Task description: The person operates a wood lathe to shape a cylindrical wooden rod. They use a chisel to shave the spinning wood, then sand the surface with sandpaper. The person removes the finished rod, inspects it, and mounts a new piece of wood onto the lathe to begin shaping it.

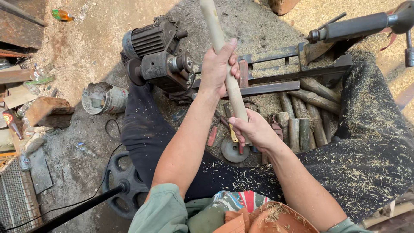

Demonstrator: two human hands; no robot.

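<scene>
I hold a long pale turned wooden rod (214, 26) upright in front of me with both hands. My left hand (220, 67) grips it near the middle, thumb up along the wood. My right hand (254, 128) is closed around its lower end. Below the rod stands a small wood lathe: a dark electric motor (148, 38), its headstock with a spindle (181, 63), a metal bed of rails (267, 80) and a tailstock (358, 26) at the right. My dark trousers (366, 142) are covered in wood shavings.
Several rough wooden billets (302, 116) lie by the lathe bed. A dented metal can (103, 98), a wood block (49, 111), bottles (62, 15), a round metal disc (233, 150) and a black wheel with a bar (123, 185) lie on the sawdust-covered ground.
</scene>
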